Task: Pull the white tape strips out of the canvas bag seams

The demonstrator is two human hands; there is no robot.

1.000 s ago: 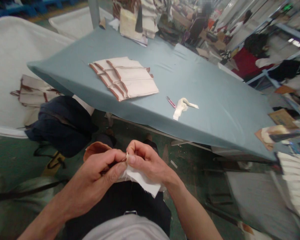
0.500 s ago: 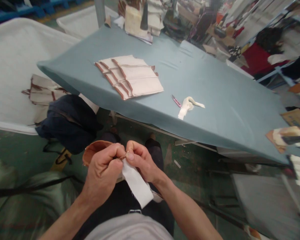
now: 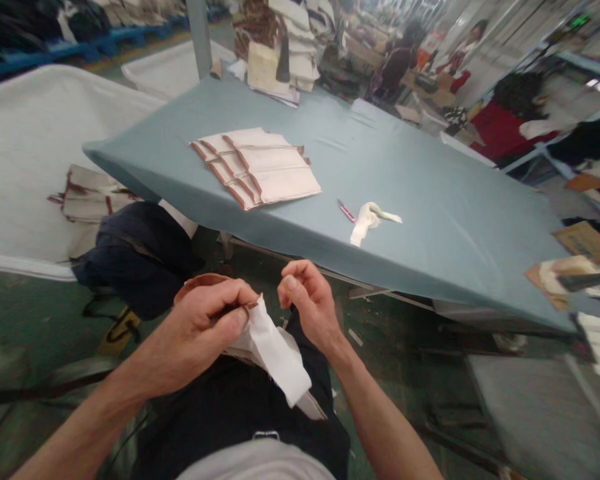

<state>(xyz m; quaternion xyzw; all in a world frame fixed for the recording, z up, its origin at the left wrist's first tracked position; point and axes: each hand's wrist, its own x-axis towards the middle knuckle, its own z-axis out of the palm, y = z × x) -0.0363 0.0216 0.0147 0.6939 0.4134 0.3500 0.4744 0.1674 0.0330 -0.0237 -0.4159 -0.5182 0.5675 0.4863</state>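
My left hand pinches the edge of a white fabric piece that has a brown part behind the fingers. A white strip of it hangs down over my lap. My right hand is held apart, to the right of the fabric, with its fingers curled and the thumb against them. Whether a thread or anything else is in that pinch is too small to see. On the table beyond lie small purple thread snips and a crumpled cream strip.
The blue-covered table bears overlapping cream panels with brown edges. At left stands a white bin with cream pieces inside, a dark blue bag by it. A metal post rises at the table's far left.
My right hand has come off the fabric edge and moved up and to the right. My left hand keeps its hold, and more of the white strip shows.
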